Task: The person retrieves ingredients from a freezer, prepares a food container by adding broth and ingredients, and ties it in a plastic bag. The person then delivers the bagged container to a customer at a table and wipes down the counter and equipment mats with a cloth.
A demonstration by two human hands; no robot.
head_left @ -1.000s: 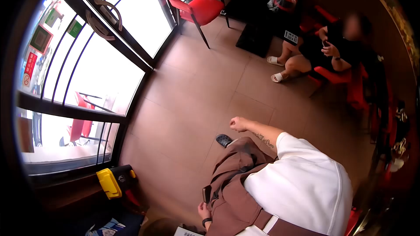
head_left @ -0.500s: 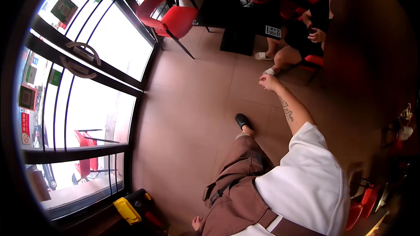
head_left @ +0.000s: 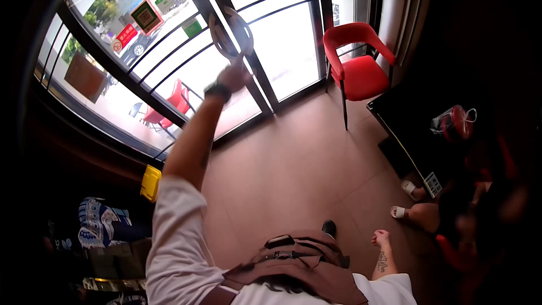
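My left hand (head_left: 232,76), with a dark watch (head_left: 218,91) on the wrist, is raised at the lower end of the curved door handles (head_left: 230,34). Its fingers overlap the handles but are blurred against the bright glass, so I cannot tell whether they close around one. The handles sit on the black-framed glass door (head_left: 262,87), whose two leaves look closed. Low at my right side, my right hand (head_left: 381,238) hangs with curled fingers and nothing visible in it; the forearm above it is tattooed.
A red armchair (head_left: 364,76) stands right of the door. Beyond it is a dark table (head_left: 412,110) with a bagged red container (head_left: 456,123). A person's sandalled foot (head_left: 400,212) shows beside the table. A yellow bin lid (head_left: 151,183) is at the left.
My view has turned left toward the door. My left hand has risen from my side to the handles. My right hand, stretched forward before, is now down near my body.
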